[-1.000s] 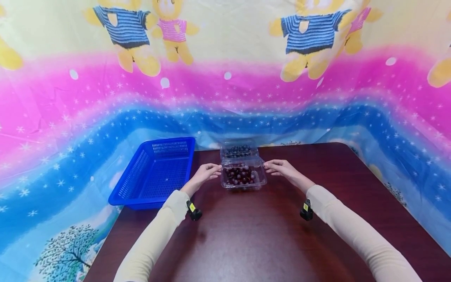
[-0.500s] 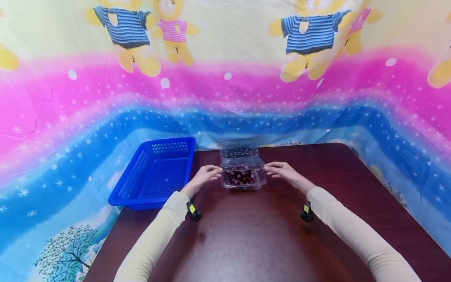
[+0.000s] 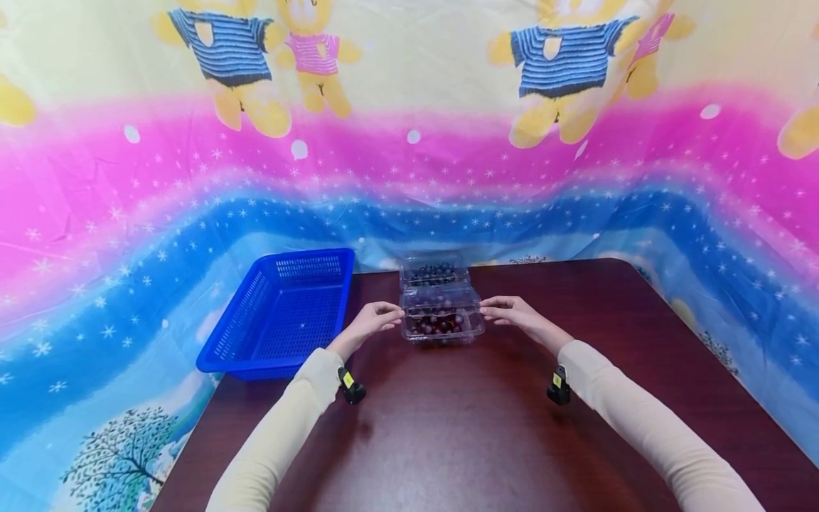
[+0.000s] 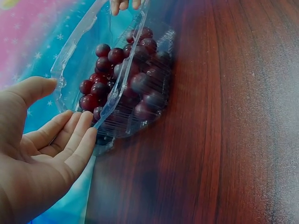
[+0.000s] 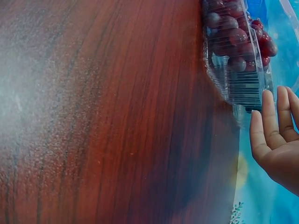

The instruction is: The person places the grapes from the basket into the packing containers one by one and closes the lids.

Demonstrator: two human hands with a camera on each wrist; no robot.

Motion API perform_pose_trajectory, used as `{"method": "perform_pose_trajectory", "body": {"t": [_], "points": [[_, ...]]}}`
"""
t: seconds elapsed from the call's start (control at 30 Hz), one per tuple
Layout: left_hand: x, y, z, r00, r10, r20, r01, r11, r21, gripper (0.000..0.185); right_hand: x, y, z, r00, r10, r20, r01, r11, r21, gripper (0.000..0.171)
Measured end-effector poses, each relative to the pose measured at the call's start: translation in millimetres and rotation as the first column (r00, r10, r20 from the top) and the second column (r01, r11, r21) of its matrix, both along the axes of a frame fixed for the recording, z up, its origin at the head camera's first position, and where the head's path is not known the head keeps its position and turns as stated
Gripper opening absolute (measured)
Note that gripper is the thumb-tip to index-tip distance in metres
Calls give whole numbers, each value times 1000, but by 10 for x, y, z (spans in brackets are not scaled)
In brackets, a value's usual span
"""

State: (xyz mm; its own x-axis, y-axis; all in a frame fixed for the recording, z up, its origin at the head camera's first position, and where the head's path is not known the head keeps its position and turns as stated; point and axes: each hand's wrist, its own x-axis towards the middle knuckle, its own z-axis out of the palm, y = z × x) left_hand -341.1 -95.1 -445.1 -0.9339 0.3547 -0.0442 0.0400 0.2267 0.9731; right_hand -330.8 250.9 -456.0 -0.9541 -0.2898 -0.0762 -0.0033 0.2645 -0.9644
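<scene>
While grapes [image 3: 438, 323] sit inside — both hands' relaxed, straight fingers [image 4: 74, 135] against the clear clamshell box's [image 3: 441, 318] lid edges.

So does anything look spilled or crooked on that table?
Nothing spilled. The one oddity: the clear grape box has its lid half open, hanging partway over the grapes, with the left hand and right hand at its sides. The blue basket juts past the table edge.

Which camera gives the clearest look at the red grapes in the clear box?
The left wrist view: the grapes fill the frame, seen through the half-lowered lid. The right wrist view catches only one end of the box, at the frame's edge. The head view shows them small and distant.
</scene>
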Motion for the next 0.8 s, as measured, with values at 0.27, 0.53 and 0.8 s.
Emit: {"method": "perform_pose_trajectory", "body": {"t": [0.27,0.53,0.8], "points": [[1,-3,-31,1000,16,-8,-16,1000,-14,36,-9,11,-44,1000,11,-16,-11,999,37,54],[-3,-10,-56,1000,9,0,-9,1000,-25,36,-9,21,-67,1000,17,-15,-17,999,52,52],[-1,-8,-80,1000,4,16,-4,1000,-31,40,-8,13,-86,1000,4,-16,-2,997,73,53]]}}
